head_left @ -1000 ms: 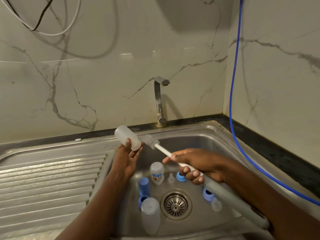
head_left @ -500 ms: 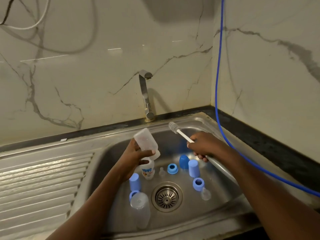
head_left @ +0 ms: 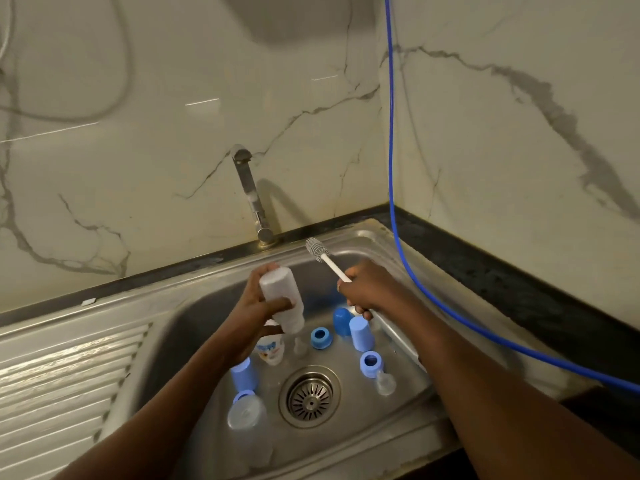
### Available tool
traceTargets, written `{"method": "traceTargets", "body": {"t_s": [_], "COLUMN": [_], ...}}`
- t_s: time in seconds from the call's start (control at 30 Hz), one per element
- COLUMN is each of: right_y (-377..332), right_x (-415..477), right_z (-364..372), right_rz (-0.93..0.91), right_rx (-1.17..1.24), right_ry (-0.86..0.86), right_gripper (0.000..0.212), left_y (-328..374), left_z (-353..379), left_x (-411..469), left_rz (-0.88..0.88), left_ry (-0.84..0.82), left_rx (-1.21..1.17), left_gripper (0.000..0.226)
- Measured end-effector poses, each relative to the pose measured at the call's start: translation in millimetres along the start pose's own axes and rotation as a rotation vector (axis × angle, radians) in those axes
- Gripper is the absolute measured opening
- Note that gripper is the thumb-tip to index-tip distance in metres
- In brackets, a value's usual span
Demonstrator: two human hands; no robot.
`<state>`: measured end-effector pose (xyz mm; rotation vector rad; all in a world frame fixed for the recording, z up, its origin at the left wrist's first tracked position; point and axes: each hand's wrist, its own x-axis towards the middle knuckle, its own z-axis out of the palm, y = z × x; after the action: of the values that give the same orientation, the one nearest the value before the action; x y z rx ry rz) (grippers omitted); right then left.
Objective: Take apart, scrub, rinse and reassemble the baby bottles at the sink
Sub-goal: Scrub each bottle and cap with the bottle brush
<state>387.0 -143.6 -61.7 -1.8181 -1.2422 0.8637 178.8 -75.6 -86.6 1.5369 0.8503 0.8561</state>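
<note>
Inside the sink (head_left: 180, 327) lie blue caps (head_left: 361, 333), rings (head_left: 321, 338), perhaps teats (head_left: 385, 382).

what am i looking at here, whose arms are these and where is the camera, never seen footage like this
There is no machine here. A person wears a camera on the head, so you look down along their own two arms at a steel sink. The left hand grips a cloudy baby bottle, tipped mouth down over the basin. The right hand holds a bottle brush by its handle, bristles pointing up toward the tap. Around the drain lie taken-apart pieces: a printed bottle, a clear bottle near the front, a blue cap, a blue screw ring and a clear teat. A blue hose hangs down the wall.
</note>
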Motion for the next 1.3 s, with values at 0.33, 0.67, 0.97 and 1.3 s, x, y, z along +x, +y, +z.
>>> {"method": "traceTargets", "body": {"t_s": [0.33,0.67,0.97,1.3], "right_y": [6.8,8.7,8.7,9.5], "right_x": [9.9,8.6,9.6,10.2], "right_z": [0.8,-5.7,-3.4,-3.0], "right_rz": [0.118,0.138,0.176,0.162], "right_rx": [0.064,0.050,0.061,0.061], "right_ry": [-0.057,-0.034,-0.036,-0.039], "right_gripper": [0.014,0.013,0.014,0.013], "left_y": [-25.2,-38.2,-47.9,-53.7], "left_z": [63.7,104.2,117.4,99.4], "left_x": [-4.4,-26.8,-26.0,-9.8], "left_rz": [0.028,0.216,0.267,0.288], "left_ry": [-0.235,-0.552,-0.662,-0.718], "left_rx": [0.557,0.805,0.860,0.890], "left_gripper": [0.068,0.070,0.089,0.087]}}
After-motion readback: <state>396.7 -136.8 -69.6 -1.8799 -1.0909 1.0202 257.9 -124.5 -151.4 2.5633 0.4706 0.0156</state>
